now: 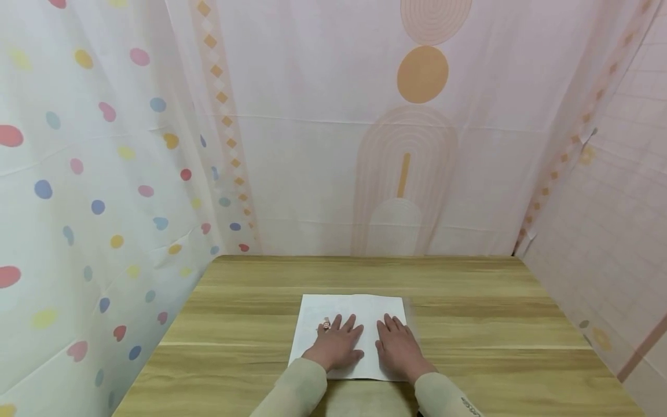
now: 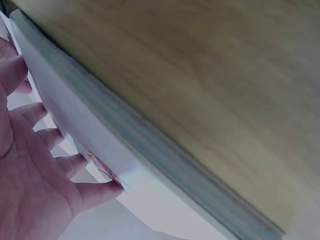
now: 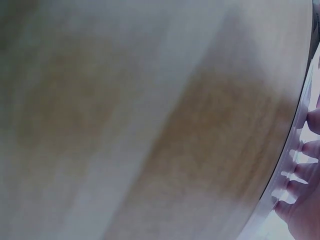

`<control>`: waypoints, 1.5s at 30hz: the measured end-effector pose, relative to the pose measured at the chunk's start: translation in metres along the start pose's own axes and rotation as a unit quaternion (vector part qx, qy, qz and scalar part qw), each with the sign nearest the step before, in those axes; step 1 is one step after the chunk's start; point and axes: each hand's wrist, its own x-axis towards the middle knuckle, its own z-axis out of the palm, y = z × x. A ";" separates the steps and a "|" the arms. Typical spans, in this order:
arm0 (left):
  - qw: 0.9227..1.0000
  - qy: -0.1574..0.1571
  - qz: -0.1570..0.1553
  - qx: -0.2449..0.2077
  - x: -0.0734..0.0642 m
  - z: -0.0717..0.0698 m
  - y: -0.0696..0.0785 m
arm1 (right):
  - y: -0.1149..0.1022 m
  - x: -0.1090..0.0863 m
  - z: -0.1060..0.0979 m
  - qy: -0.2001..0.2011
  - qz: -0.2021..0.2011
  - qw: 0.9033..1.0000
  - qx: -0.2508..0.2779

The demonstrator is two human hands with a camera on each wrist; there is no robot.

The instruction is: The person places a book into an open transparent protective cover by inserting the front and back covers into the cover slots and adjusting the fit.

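An open book (image 1: 367, 307) with white pages lies on the table before me. On its left page is a small coloured picture (image 1: 326, 324), right beside the fingers of my left hand (image 1: 339, 346). That hand rests on the page with fingers spread and thumb toward the middle fold. My right hand (image 1: 400, 348) lies on the right page, its fingers pointing away from me. In the left wrist view, a thick stack of page edges (image 2: 135, 135) shows below the fingertips. The right wrist view catches the right fingers (image 3: 305, 171) at the far right, on the page.
The book lies on a wooden table (image 1: 495, 324) with a streaked grain. Behind it hangs a pale curtain (image 1: 307, 174) with arch patterns. A dotted curtain (image 1: 104, 168) is on the left, and another pale curtain (image 1: 615, 220) on the right.
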 end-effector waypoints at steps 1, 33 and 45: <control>1.000 -0.001 -0.002 0.000 0.000 0.000 0.000 | 0.000 0.000 0.000 -0.001 0.001 1.000 0.000; 1.000 -0.014 -0.013 -0.006 0.001 -0.001 0.003 | 0.008 0.000 -0.008 0.044 0.042 0.998 0.021; 0.999 -0.021 -0.016 -0.025 0.007 0.002 -0.002 | 0.015 0.005 -0.013 0.063 0.095 0.993 0.015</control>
